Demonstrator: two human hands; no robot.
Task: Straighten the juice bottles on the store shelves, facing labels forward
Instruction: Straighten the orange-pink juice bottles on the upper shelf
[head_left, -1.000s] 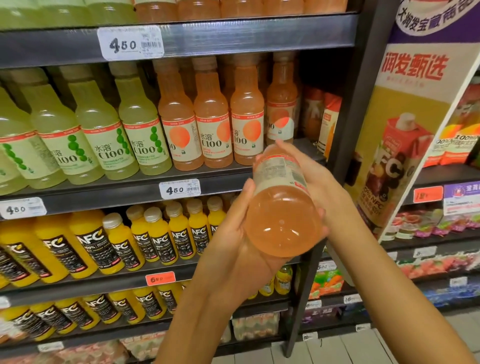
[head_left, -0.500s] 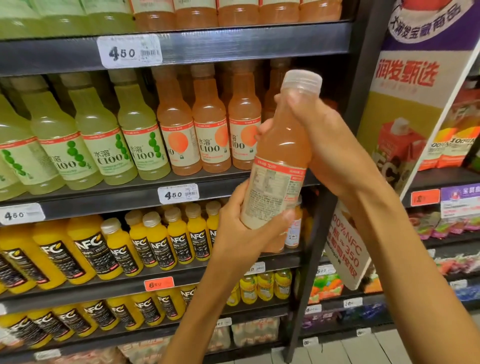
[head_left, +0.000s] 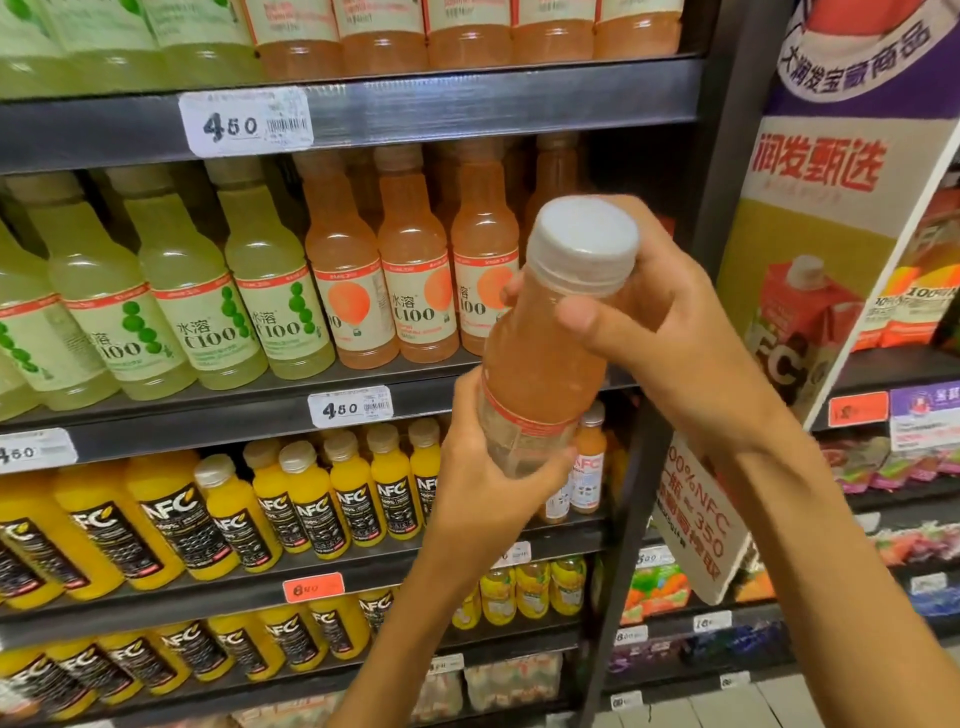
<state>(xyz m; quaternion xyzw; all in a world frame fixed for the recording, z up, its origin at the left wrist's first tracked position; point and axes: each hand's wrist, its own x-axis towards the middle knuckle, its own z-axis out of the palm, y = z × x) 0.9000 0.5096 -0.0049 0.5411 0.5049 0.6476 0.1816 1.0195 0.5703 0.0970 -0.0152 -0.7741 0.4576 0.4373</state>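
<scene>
Store shelving (head_left: 519, 104) fills the view, dark metal, price tags on the edges. Middle shelf: green C100 bottles (head_left: 182, 312) at left, orange C100 bottles (head_left: 415, 291) right of them, labels mostly facing out, though the rightmost front ones show only part of the print. Yellow NFC bottles (head_left: 234, 514) on the shelves below.

Task bottle: one orange juice bottle (head_left: 540, 358) held off the shelf, in front of the right end of the orange row, tilted with the white cap (head_left: 584, 241) toward the camera. Its label shows fine print, so likely the back side; probably held out to be twisted round before going back into the row.

Left hand (head_left: 488, 483) comes from below, fingers wrapped around the lower labelled part, gripping. Right hand (head_left: 660, 317) comes from the right, fingers curled behind the neck just under the cap, thumb across the front, also gripping. Both forearms raised. Gap at the shelf's right end looks like the return slot, partly hidden.
</scene>
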